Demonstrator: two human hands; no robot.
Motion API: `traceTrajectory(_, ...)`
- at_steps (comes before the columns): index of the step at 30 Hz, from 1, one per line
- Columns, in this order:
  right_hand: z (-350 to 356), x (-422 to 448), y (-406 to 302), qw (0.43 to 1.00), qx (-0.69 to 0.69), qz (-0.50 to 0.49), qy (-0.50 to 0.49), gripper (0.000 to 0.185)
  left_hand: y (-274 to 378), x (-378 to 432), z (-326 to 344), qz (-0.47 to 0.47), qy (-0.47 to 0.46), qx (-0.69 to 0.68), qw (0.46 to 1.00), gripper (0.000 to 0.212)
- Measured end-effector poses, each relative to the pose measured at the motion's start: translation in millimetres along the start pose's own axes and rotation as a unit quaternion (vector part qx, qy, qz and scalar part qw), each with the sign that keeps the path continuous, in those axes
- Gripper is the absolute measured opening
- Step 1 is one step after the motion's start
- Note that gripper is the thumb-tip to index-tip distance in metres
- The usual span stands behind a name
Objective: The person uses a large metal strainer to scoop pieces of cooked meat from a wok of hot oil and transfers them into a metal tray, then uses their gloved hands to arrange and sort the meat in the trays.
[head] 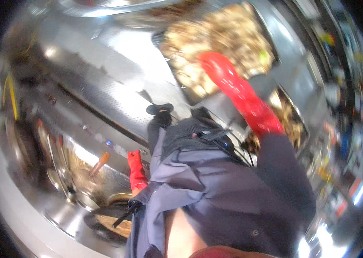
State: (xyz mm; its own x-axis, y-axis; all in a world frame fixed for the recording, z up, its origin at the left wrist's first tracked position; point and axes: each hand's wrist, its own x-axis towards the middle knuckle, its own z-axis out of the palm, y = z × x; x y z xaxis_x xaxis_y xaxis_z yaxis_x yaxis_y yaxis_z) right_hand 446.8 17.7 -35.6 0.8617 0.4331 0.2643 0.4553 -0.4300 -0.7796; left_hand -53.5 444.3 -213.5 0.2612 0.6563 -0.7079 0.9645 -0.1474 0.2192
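A red rubber glove covers my right hand [218, 66], which reaches over a large dark tray of pale brown food pieces [197, 45]. Motion blur hides its fingers and whether it touches the food. My left hand [135, 161], also in a red glove, hangs low beside my body near the front panel of a steel cooking range [104, 135]. Its fingertips are small and unclear, and no held object can be made out. A second dark tray of similar food [286, 113] lies partly behind my right forearm.
On the left, the range carries a pan with an orange-handled utensil [100, 163], metal ladles [52, 151] and a dark pan [114, 222]. A large round metal vessel [104, 11] shows at the top. Blurred shelves with assorted items line the right.
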Motion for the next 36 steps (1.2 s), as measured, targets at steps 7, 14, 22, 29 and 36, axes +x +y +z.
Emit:
traceTrajectory(7, 104.1, 71.1, -100.6, 0.988, -0.097, -0.010, -0.116, 0.026, 118.8, 18.0, -98.9, 0.201, 0.285, -0.182, 0.919, 0.024)
traceTrajectory(14, 223.9, 158.7, -207.1, 0.959, -0.133, 0.007, -0.249, 0.029, 180.4, 28.9, -222.0, 0.171, 0.268, -0.224, 0.921, 0.032)
traceTrajectory(22, 389.5, 270.4, -258.6, 0.890, -0.233, -0.056, -0.388, 0.043, 90.3, 122.6, -346.2, -0.043, 0.405, -0.215, 0.888, 0.023)
traceTrajectory(29, 621.6, 342.4, -319.5, 0.796, -0.218, -0.152, -0.544, 0.047, -106.2, 200.2, -449.3, -0.259, 0.472, -0.337, 0.773, 0.024)
traceTrajectory(36, 782.4, 408.2, -397.9, 0.749, -0.209, -0.026, -0.629, 0.038, -244.4, 200.4, -525.1, -0.393, 0.577, -0.143, 0.701, 0.036)
